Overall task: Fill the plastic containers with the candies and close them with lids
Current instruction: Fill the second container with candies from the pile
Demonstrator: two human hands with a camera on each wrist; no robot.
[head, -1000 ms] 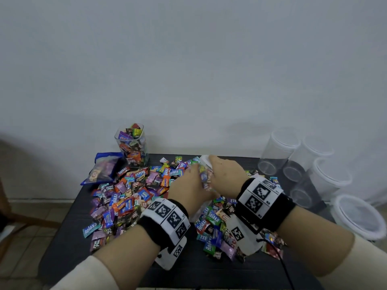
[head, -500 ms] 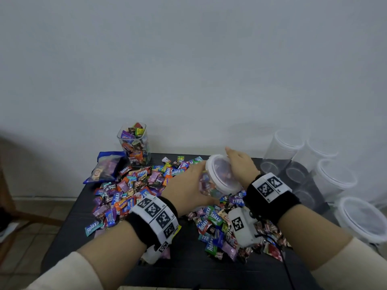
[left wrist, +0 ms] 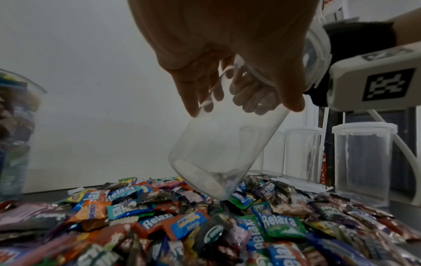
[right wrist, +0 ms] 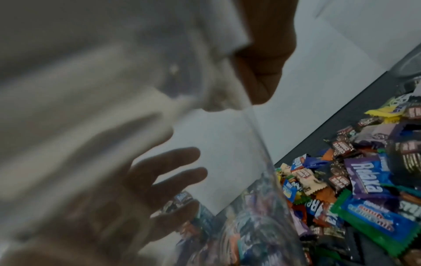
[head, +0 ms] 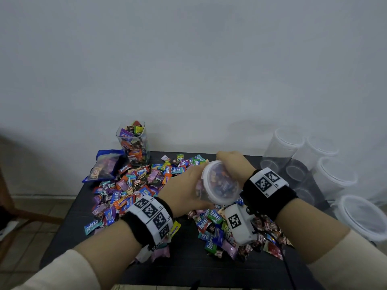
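Observation:
A clear plastic container (head: 221,183) with a white lid is tilted over the candy pile (head: 134,185), lid end toward me. My left hand (head: 184,192) wraps its body from the left. My right hand (head: 232,164) grips the lidded top from the far side. In the left wrist view the container (left wrist: 218,153) is empty. Its base touches the candies (left wrist: 205,225), and my fingers and thumb curl round its upper part, below the lid (left wrist: 318,54). The right wrist view shows the blurred container (right wrist: 114,90) close up and my thumb (right wrist: 262,72) on the lid's edge.
A square clear jar (head: 134,143) packed with candies stands at the back left beside a blue bag (head: 106,166). Several empty lidded containers (head: 335,176) crowd the right side of the black table (head: 188,268). A wooden chair frame (head: 12,210) stands left of the table.
The container has tipped from side-on between my hands to lid facing me. My right hand has shifted to its far side, and my left hand stays on the body.

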